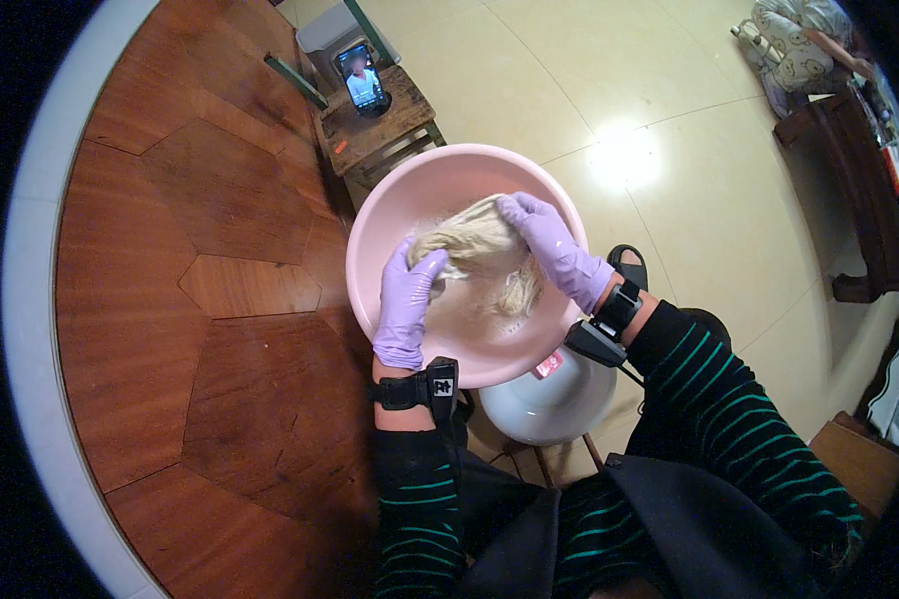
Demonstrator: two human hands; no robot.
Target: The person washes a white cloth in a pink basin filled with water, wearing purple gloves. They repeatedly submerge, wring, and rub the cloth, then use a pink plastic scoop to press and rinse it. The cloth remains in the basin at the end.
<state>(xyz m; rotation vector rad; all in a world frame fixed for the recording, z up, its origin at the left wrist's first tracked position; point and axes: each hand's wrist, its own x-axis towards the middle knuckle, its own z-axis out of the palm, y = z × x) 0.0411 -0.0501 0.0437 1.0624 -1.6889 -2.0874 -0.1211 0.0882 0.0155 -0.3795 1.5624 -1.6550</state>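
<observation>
My left hand (407, 299) and my right hand (551, 239), both in lilac rubber gloves, grip opposite ends of a wet, cream-coloured bundle of strands (472, 239), perhaps yarn. It is stretched between them above cloudy, sudsy water (461, 314). Around it rises the wall of a pink plastic basin (449, 165). A second pale clump of strands (521, 292) lies partly in the water, below my right hand. Whether the two clumps are joined cannot be made out.
Left of the basin is a brown wooden surface (247, 284). A phone (361, 78) stands on a worn wooden stool (389, 120) beyond it. Below the basin sits a white bowl (551, 408). At far right, a person (809, 45) sits near a dark wooden table (846, 180).
</observation>
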